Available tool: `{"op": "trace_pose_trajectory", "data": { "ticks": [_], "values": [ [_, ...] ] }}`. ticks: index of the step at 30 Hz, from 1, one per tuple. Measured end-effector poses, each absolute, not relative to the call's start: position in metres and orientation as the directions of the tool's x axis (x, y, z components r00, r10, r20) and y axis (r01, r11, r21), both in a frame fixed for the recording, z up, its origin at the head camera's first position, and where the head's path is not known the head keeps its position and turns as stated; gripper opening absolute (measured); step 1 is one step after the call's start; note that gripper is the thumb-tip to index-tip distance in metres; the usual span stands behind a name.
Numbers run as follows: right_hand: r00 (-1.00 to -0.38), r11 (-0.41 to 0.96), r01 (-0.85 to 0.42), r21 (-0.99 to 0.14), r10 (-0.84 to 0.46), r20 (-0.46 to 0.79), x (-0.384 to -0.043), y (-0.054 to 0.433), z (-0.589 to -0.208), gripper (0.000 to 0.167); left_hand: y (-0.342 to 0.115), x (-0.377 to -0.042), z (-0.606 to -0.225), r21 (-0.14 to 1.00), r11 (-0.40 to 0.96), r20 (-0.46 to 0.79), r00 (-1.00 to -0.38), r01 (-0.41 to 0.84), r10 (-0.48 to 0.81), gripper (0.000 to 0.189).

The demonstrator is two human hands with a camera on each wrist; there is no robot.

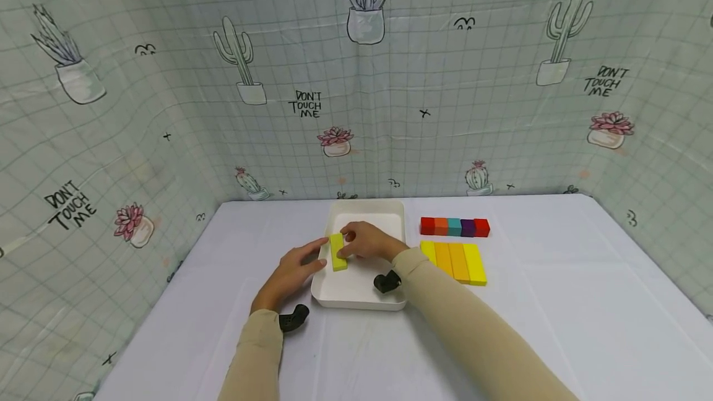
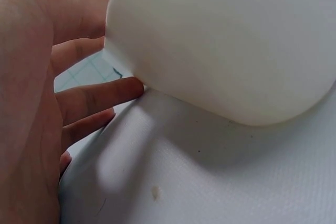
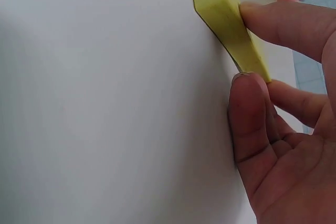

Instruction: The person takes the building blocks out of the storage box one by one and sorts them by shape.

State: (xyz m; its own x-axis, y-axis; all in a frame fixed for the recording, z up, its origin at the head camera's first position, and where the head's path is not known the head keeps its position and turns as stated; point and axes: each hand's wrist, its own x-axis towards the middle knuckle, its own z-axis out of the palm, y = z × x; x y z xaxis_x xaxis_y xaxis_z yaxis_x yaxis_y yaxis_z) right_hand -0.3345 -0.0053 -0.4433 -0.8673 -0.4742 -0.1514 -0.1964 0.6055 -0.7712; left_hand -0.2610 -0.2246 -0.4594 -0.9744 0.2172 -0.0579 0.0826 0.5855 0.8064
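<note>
A yellow block, long and rectangular, is inside a white tray, close to the left wall. My right hand reaches over the tray and pinches this block between thumb and fingers; the right wrist view shows the block tilted in the grip. Just outside the tray's left side is my left hand, its fingers extended to the rim. In the left wrist view, one fingertip touches the lower edge of the tray's outer wall; the ends of other fingers are hidden behind the tray.
Right of the tray, several long yellow and orange blocks lie side by side, partly behind my right sleeve. Beyond them stands a row of small red, orange, teal and purple cubes. A patterned curtain borders the white table.
</note>
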Motion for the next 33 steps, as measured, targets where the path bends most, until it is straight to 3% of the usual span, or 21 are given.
{"op": "trace_pose_trajectory", "data": {
  "ticks": [8,33],
  "values": [
    [-0.875,0.535,-0.176,-0.826,-0.47,-0.118,-0.3322,-0.0057,-0.4438,0.053,-0.2261,-0.2608,-0.4575,0.807,0.583,-0.049,-0.974,0.092,0.221,0.056],
    [-0.898,0.403,-0.063,-0.913,-0.423,-0.124,-0.3314,0.0023,-0.4408,0.064,-0.2248,-0.263,-0.4596,0.792,0.607,-0.077,-0.977,0.06,0.198,0.054]
  ]
}}
